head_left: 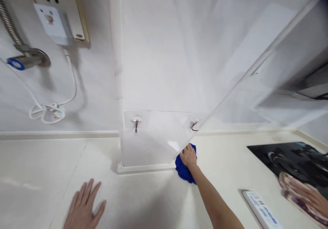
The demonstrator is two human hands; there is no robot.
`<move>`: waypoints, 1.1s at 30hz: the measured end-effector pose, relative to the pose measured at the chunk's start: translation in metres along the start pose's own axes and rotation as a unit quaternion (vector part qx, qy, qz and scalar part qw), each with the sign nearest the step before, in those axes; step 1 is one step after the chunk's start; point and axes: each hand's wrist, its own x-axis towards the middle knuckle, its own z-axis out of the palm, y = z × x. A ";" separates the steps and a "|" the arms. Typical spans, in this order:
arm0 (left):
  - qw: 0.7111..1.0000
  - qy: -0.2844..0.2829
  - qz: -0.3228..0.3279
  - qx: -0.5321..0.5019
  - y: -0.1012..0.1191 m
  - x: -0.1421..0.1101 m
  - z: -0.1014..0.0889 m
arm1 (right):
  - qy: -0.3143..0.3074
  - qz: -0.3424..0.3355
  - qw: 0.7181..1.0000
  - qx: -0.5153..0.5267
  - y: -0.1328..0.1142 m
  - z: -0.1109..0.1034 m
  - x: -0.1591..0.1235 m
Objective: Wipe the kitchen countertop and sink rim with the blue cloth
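Observation:
My right hand (189, 156) reaches far forward and presses a blue cloth (183, 170) onto the cream countertop (143, 195), right at the foot of a white wall column (153, 85). Its fingers are closed over the cloth. My left hand (83, 206) lies flat on the countertop near me, fingers spread, holding nothing.
Two metal hooks (136, 121) hang low on the column. At the left are a wall socket (60, 12), a coiled white cord (47, 112) and a metal hose with a valve (24, 56). A black cooktop (289, 157), a white remote (260, 210) and another person's hand (309, 196) are at the right.

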 end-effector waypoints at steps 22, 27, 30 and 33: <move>0.979 0.031 -0.015 -0.200 0.093 -0.004 -0.029 | 0.059 0.064 0.922 0.377 -0.203 -0.041 -0.310; 0.973 0.031 0.111 -0.200 0.146 -0.047 -0.027 | 0.038 0.018 0.899 0.435 -0.170 -0.081 -0.331; 0.968 0.084 0.183 -0.147 0.150 -0.080 -0.028 | 0.069 0.028 0.911 0.405 -0.117 -0.093 -0.361; 0.968 0.112 0.183 -0.134 0.139 -0.095 -0.028 | 0.126 0.057 0.931 0.338 -0.061 -0.107 -0.379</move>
